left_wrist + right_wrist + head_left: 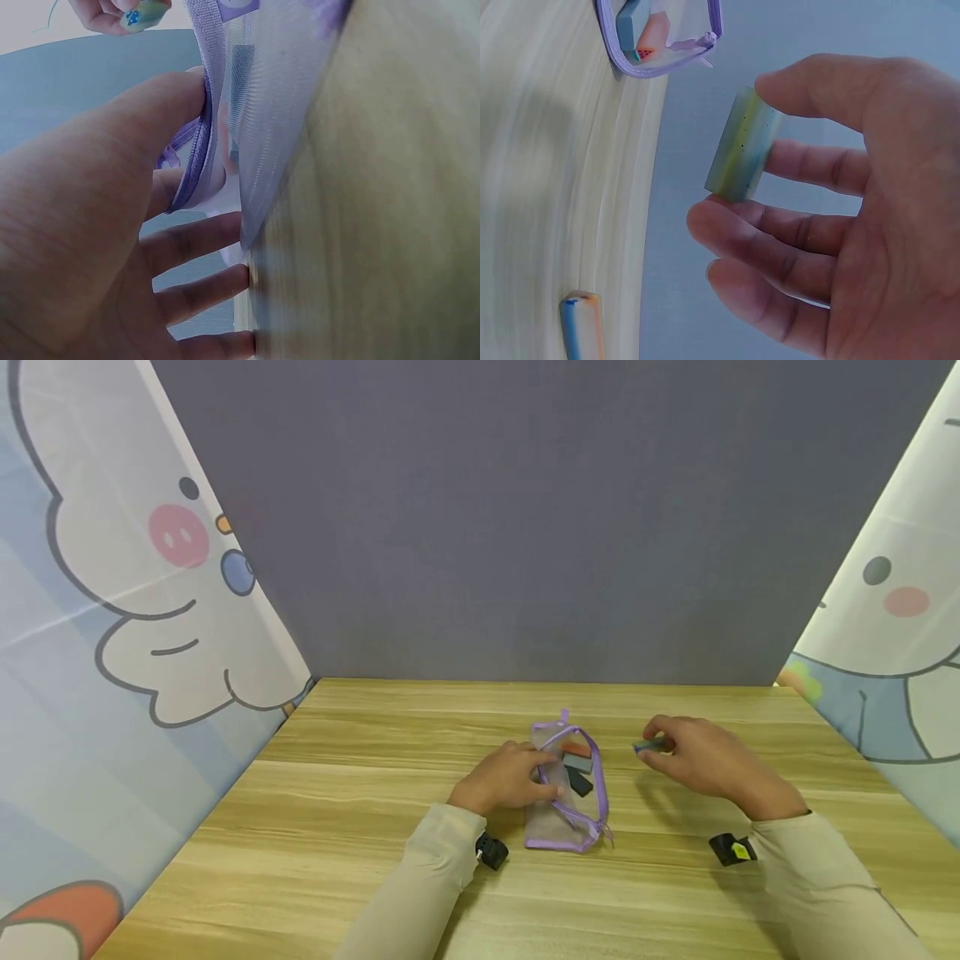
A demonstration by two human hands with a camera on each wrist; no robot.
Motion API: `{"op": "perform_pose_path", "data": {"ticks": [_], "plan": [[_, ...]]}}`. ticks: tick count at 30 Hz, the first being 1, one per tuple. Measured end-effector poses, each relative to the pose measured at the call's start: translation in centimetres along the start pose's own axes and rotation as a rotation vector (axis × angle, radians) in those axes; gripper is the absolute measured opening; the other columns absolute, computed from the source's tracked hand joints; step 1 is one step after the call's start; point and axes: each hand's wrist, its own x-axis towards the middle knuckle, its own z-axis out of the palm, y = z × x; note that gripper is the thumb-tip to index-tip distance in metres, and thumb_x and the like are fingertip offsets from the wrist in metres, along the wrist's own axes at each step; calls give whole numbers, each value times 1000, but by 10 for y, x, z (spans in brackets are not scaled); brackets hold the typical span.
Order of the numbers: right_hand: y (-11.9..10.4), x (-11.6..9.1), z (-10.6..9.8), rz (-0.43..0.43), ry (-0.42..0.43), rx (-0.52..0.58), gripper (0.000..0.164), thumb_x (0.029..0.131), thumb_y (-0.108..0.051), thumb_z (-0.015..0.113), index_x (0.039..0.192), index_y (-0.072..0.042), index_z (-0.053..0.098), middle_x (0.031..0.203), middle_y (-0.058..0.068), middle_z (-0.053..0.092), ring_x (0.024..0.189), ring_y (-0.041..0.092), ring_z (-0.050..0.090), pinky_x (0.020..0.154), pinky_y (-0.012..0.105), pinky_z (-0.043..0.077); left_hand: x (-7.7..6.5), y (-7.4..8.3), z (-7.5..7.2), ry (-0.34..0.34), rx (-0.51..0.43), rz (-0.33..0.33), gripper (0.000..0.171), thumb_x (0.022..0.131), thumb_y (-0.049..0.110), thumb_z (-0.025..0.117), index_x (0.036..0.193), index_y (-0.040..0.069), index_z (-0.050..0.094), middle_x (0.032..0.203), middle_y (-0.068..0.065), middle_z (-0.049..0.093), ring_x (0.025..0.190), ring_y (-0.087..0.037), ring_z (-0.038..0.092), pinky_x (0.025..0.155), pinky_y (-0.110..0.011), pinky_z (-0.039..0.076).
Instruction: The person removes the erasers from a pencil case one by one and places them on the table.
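Note:
A mesh zip pouch [547, 827] with purple trim lies on the wooden table, its zipped mouth spread apart. Inside it show a reddish block [576, 749], a grey-blue block [577, 763] and a black piece [579, 782]. My left hand [507, 777] holds the pouch's near-left edge, thumb and index finger at the purple zipper [201, 154], the other fingertips down by the tabletop. To the right of the pouch and above the table, my right hand [701, 756] pinches a small green-and-blue block, like an eraser [742, 146], between thumb and fingers.
Another small block [581, 326], blue, white and orange, sits on the table in the right wrist view. A grey panel [547, 527] stands behind the table [360, 793]. Cartoon-printed cloths [90, 635] hang on both sides.

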Motion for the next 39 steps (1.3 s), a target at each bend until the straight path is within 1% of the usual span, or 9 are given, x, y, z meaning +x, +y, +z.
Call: {"op": "perform_pose_path", "data": {"ticks": [7, 11, 17, 21, 27, 32, 39], "plan": [[3, -2, -6, 14, -27, 31, 29, 96, -35, 68, 111, -10, 69, 93, 2, 70, 81, 20, 66, 69, 47, 53, 0, 1, -1, -5, 18, -8, 55, 93, 55, 65, 139, 27, 62, 139, -1, 59, 124, -23, 54, 104, -37, 43], [6, -1, -8, 26, -36, 41, 30, 96, -36, 68, 111, -10, 69, 92, 1, 70, 79, 18, 66, 68, 46, 53, 2, 1, -3, -1, 27, -10, 55, 92, 55, 66, 139, 27, 63, 137, 0, 60, 122, -23, 55, 101, -36, 44], [10, 0, -8, 42, -68, 59, 31, 96, -34, 67, 114, -9, 68, 94, 2, 71, 82, 20, 67, 70, 47, 54, 3, 1, -3, -6, 17, -15, 54, 92, 54, 66, 138, 27, 63, 132, 1, 61, 114, -21, 56, 96, -34, 46], [12, -2, -8, 48, -70, 60, 33, 96, -36, 67, 114, -8, 69, 95, 4, 71, 83, 21, 67, 70, 48, 54, 2, 0, -2, -9, 20, -20, 54, 92, 55, 66, 139, 27, 63, 133, 1, 61, 116, -21, 56, 96, -34, 46], [16, -3, -11, 71, -84, 66, 35, 97, -37, 67, 116, -7, 68, 97, 7, 72, 75, 13, 66, 71, 48, 54, 3, 2, -3, -11, 19, -28, 55, 92, 55, 66, 139, 28, 62, 136, 0, 60, 114, -21, 55, 94, -33, 47], [18, -4, -14, 95, -112, 76, 38, 97, -37, 65, 118, -5, 66, 99, 8, 73, 69, 8, 65, 73, 51, 54, 3, 2, -3, -15, 20, -25, 56, 91, 56, 66, 139, 27, 62, 137, 0, 59, 118, -22, 55, 97, -34, 46], [20, -5, -17, 109, -140, 100, 41, 98, -38, 64, 120, -4, 64, 100, 9, 73, 71, 10, 68, 73, 51, 54, 3, 2, -2, -15, 29, -24, 56, 92, 55, 66, 140, 26, 61, 141, 0, 57, 123, -23, 53, 103, -36, 43]]}}
